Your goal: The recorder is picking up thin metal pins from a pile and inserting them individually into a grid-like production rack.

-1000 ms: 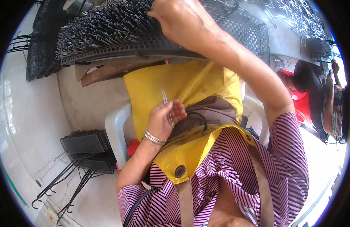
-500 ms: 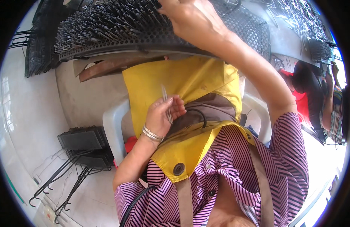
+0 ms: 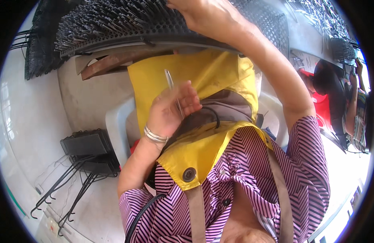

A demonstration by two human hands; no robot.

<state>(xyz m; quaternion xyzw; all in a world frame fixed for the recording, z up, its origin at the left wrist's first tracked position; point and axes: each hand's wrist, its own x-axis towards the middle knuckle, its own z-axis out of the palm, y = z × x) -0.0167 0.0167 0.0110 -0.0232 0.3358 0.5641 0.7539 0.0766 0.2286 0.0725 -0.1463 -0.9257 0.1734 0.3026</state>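
On the left sit black hooked panels [image 3: 86, 146]; then slim pieces [image 3: 110, 20] bristle from a perforated tray [image 3: 154, 32]. The left hand [image 3: 171, 107] grasps a thin silvery rod [image 3: 168, 77] before the yellow apron [image 3: 215, 71]. Whether the right hand [image 3: 209, 16], over the tray, grips anything, I can't tell.

To the left, a pair of black panels [image 3: 85, 142] with long hooked rods [image 3: 59, 182] stretching toward the lower left sits just beside a pale plastic chair [image 3: 115, 121], near some thin wires [image 3: 51, 172], while a green strip [image 3: 16, 204] shows along the far left rim. Higher up on that side stands a dense dark stack [image 3: 42, 50] with hooked bars [image 3: 22, 39] jutting out leftward, and a reddish-brown bar [image 3: 106, 67] slants across the upper middle. At the right, a co-worker in a striped garment [image 3: 360, 121] is near a red plastic seat [image 3: 322, 111], both partly hidden by a black shape [image 3: 336, 105] too unclear to identify
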